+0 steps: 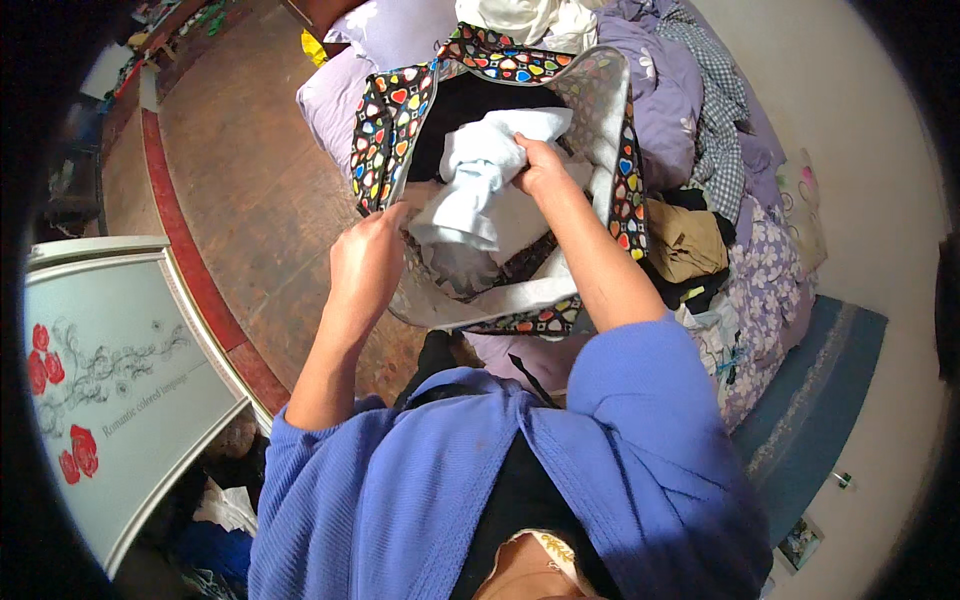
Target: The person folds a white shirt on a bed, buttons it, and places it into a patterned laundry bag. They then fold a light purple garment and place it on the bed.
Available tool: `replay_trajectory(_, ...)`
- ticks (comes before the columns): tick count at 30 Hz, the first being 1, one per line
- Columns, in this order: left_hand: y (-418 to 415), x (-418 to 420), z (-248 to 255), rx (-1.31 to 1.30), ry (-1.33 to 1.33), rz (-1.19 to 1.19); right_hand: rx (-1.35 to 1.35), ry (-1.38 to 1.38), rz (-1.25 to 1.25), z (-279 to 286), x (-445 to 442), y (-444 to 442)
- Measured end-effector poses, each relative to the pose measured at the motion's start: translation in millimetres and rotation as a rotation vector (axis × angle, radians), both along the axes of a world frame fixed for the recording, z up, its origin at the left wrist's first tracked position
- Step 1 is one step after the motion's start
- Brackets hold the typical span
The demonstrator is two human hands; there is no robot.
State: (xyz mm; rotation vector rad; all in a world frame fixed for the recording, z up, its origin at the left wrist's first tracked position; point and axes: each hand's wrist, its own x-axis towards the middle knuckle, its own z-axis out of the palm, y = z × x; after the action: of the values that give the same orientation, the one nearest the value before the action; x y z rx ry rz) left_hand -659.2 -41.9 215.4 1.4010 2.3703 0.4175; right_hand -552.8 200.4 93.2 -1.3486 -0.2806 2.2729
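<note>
A large zippered storage bag (pixel 628 202), black with multicoloured hearts, lies open on the bed in front of me. My left hand (pixel 369 251) pinches the bag's near left rim. My right hand (pixel 541 166) holds a bunched white cloth (pixel 487 154) over the bag's opening, the thumb on top of the fabric. Part of the cloth hangs down towards the near side of the bag. Dark cloth (pixel 450 112) and pale fabric show inside the bag beneath it.
Purple pillows (pixel 330 97), a checked cloth (pixel 716 120) and a folded tan garment (pixel 686 240) lie around the bag on the bed. A cabinet door panel (pixel 135 375) with red roses stands at the left. A blue headboard-like panel (pixel 817 390) is at the right.
</note>
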Motion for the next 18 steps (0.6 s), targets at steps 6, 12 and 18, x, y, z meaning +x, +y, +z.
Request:
replay_trajectory(6,4,-6,1,0.155,-0.130,-0.012,0.106,-0.280,-0.099,-103,-3,29)
replay_trajectory(12,9,-13,-4,0.170,-0.167,-0.032,0.802,-1.143,0.375,-94,14,21)
replay_trajectory(18,13,-16,-5,0.177,-0.178,-0.066,1.689,-1.359,0.799,-36,-8,-15)
